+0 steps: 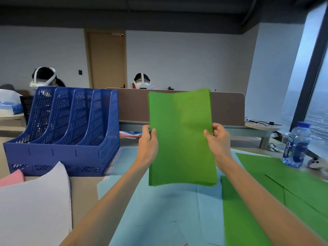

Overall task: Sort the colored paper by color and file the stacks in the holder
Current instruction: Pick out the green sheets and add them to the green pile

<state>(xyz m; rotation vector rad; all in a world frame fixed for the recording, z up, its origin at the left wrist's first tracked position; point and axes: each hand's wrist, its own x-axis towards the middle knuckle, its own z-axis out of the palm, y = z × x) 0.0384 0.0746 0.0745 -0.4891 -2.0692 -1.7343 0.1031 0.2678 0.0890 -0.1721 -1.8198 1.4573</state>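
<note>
Now both the left hand (148, 139) and right hand (218, 139) pinch the green stack (181, 137) by its side edges, upright above the worktop (85, 185), right of the blue holder (67, 132). With fingers only on the edges, the sheets could fan or sag loose, and a splayed bottom edge would likely snag on a divider.

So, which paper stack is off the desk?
The green stack, held upright by the left hand and right hand; white stack, pink sheets, blue sheets and loose green sheets lie on the desk.

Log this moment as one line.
green stack: upright, lifted | left hand: grips left edge | right hand: grips right edge | holder: no paper visible
</note>
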